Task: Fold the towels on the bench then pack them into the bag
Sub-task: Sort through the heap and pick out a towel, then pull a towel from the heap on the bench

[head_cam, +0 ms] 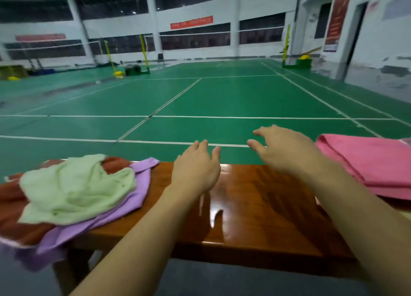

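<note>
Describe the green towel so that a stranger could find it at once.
Look at the glossy wooden bench and go to its left end, where unfolded towels lie heaped. The pale green towel lies crumpled on top, over the purple towel and the rust-red towel.

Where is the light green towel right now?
In the head view, the light green towel lies crumpled at the left end of the glossy wooden bench, atop the purple towel and rust-red towel, left of the left hand.

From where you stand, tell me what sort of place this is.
Most likely an indoor badminton hall: a green court floor marked with white lines, nets strung on yellow posts, and a glossy wooden bench at courtside holding the towels.
</note>
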Motion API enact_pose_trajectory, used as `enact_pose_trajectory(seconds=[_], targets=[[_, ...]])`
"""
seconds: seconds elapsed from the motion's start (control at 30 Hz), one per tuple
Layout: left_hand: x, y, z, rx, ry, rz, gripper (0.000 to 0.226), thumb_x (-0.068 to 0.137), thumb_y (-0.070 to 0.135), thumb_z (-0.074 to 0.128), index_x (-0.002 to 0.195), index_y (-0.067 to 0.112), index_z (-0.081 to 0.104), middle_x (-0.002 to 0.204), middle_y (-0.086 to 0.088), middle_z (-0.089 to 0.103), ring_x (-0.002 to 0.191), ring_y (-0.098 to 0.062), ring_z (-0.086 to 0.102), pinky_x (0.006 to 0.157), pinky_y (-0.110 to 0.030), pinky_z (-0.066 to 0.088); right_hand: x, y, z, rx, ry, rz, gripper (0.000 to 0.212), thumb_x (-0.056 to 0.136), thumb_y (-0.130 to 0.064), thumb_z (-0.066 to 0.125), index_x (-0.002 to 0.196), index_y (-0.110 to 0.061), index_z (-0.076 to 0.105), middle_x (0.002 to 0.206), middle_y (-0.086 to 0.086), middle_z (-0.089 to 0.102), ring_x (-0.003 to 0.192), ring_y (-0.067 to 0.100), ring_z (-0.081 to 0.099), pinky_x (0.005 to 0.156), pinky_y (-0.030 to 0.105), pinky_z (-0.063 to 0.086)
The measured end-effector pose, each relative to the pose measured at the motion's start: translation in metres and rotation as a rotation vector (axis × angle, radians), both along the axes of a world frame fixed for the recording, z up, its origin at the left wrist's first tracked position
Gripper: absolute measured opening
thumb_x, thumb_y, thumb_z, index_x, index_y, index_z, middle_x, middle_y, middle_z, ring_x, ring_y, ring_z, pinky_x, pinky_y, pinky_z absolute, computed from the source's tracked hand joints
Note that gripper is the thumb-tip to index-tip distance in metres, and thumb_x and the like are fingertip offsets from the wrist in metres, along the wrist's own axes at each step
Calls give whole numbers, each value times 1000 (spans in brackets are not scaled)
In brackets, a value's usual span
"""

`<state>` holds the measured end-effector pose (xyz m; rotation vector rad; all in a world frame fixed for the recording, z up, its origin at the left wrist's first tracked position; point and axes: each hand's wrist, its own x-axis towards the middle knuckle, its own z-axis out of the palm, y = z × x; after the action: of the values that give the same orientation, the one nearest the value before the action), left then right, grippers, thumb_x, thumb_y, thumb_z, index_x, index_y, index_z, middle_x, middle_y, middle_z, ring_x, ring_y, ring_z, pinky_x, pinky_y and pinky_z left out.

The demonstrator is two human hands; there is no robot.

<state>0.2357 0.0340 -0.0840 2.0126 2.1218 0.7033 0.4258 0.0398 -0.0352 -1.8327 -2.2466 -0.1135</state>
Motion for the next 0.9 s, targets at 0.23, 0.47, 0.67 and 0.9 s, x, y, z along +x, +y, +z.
enact_pose_trajectory(seconds=[0.23,0.47,0.67,0.9], targets=[[-112,-32,-16,27,79,214,50,105,43,39,140,9,50,146,-14,51,135,-32,46,110,-41,36,-119,7,-20,-32,29,249,49,103,-56,39,138,-26,53,142,2,59,130,27,55,102,43,46],[-185,-57,-37,37,237,313,35,92,40,63,110,11,69,113,-17,63,105,-37,58,90,-41,45,-206,5,-45,-124,60,421,45,101,-54,40,132,-25,57,139,0,60,125,28,57,99,43,49],[-193,-57,-37,175,74,281,24,102,37,52,102,14,61,101,-11,65,95,-35,59,77,-41,45,-226,17,-59,-156,128,484,46,100,-57,43,136,-32,55,140,-3,60,125,26,57,101,46,49],[-174,-48,-24,297,-518,208,22,108,32,43,113,12,52,98,1,60,95,-22,58,75,-30,38,-226,20,-59,-410,669,552,61,99,-66,40,101,-13,70,102,6,73,96,28,68,86,37,53]])
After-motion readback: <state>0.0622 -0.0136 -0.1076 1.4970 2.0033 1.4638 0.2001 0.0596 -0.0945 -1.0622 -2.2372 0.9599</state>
